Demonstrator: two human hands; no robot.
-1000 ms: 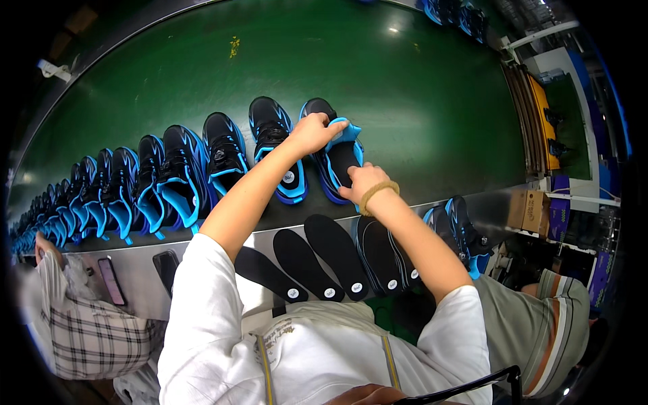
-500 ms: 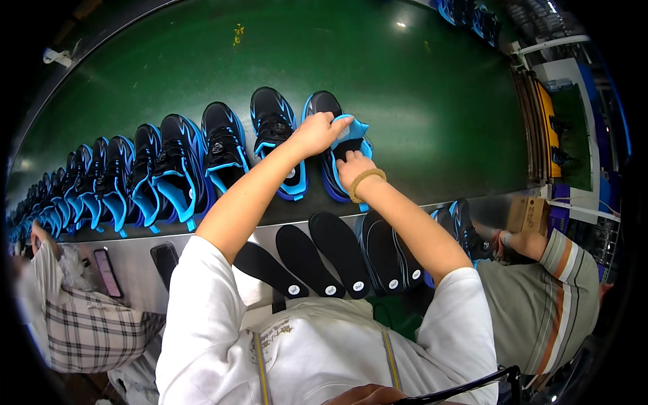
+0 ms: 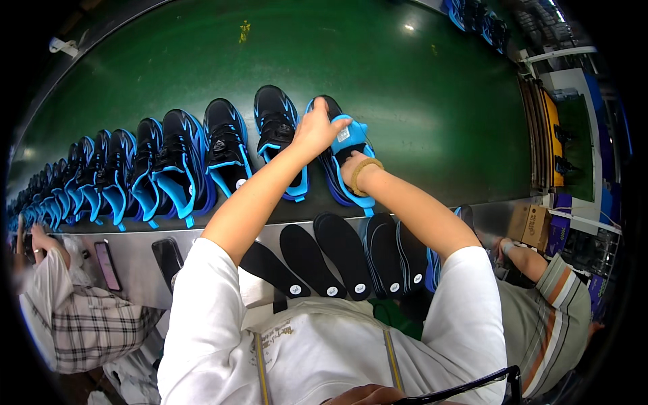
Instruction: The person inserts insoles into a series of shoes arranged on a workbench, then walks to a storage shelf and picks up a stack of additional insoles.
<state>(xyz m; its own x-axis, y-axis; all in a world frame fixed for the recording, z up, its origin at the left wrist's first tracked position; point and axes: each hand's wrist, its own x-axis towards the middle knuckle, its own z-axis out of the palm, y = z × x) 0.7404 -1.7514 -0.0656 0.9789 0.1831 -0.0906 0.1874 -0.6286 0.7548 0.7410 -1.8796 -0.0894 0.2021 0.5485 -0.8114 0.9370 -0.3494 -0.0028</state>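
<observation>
A black sneaker (image 3: 335,177) with blue lining and a blue-purple sole lies toe-away on the green work surface. Over its upper, my left hand (image 3: 314,130) is closed, its thumb against the folded-back blue tongue (image 3: 351,132). My right hand (image 3: 356,169), with a woven band at the wrist, reaches into the shoe's opening; its fingers are hidden inside. Just left of it stands a matching sneaker (image 3: 273,110). Below my forearms, several black insoles (image 3: 341,251) with round white stickers lie fanned out on the metal ledge.
A long row of matching sneakers (image 3: 177,158) runs off to the left. Two phones (image 3: 165,256) (image 3: 106,265) lie on the metal ledge. One person in plaid (image 3: 101,324) is at the left, another in a striped shirt (image 3: 553,324) at the right. Cardboard boxes (image 3: 536,226) stand beyond.
My right hand has gone deeper into the sneaker, so its fingers no longer show. My left hand's fingers have shifted forward toward the toe.
</observation>
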